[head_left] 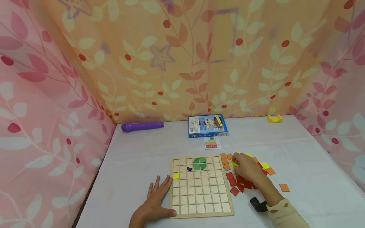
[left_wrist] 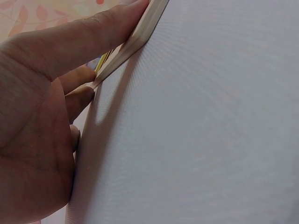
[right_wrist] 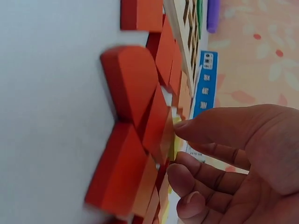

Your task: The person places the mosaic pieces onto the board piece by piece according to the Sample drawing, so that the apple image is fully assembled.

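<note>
Flat on the bench, the left hand (head_left: 155,202) presses the wooden board's (head_left: 199,186) lower-left edge. Right of the board, the right hand (head_left: 246,167) pinches a yellow tile (head_left: 233,163) among the loose tiles (head_left: 240,183).

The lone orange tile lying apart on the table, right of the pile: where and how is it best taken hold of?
Probably pinch the orange tile by two opposite side edges, coming from above. It lies flat on the white table with free space all around, so its thin edges are the only parts offering a hold.

pale wooden grid board (head_left: 201,190), green pieces (head_left: 199,163), red tiles (head_left: 238,183), seemingly yellow tile (head_left: 233,163).
</note>
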Demonstrator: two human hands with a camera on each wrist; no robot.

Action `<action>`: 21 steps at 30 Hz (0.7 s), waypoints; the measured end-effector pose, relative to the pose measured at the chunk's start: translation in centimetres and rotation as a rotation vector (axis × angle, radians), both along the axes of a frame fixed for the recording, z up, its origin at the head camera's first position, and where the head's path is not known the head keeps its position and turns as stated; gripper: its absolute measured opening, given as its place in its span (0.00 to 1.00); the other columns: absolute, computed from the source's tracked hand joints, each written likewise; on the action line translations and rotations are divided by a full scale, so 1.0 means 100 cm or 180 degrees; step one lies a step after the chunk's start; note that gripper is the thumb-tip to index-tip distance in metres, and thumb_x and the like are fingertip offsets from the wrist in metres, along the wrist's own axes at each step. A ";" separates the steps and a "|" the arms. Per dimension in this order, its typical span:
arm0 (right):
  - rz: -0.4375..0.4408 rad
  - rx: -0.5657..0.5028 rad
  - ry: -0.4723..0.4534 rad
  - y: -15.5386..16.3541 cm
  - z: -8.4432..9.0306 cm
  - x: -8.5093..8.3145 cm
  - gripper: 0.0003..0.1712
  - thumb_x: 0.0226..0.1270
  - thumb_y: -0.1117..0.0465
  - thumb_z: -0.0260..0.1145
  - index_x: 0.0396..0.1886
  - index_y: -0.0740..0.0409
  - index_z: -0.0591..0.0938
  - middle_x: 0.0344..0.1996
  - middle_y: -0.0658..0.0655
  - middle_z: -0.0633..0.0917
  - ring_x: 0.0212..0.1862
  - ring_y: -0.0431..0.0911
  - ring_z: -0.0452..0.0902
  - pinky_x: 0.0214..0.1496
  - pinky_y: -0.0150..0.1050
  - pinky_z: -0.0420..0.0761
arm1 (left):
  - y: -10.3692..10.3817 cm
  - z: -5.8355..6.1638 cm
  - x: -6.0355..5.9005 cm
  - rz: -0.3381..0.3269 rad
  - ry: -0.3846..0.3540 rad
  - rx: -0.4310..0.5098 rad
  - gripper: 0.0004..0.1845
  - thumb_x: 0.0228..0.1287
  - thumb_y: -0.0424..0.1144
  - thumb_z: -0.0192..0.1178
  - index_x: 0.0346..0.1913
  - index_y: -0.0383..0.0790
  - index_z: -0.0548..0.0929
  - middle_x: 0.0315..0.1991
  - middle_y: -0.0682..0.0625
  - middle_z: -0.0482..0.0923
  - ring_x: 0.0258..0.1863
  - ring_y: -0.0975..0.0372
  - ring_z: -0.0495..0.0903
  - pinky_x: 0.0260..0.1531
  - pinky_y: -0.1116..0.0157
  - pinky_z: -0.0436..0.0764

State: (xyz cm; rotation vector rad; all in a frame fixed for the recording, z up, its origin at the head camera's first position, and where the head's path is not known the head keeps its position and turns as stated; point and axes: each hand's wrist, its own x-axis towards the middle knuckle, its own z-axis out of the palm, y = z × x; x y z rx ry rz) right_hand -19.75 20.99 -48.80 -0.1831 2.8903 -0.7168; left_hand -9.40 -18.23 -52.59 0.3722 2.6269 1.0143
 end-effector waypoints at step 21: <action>-0.0474 0.0105 0.0021 0.063 0.006 -0.023 0.17 0.62 0.61 0.71 0.45 0.69 0.84 0.38 0.67 0.82 0.39 0.57 0.76 0.44 0.56 0.83 | -0.001 -0.002 -0.002 -0.0024 0.0002 -0.0004 0.65 0.38 0.64 0.78 0.81 0.51 0.55 0.80 0.50 0.47 0.78 0.44 0.27 0.69 0.38 0.26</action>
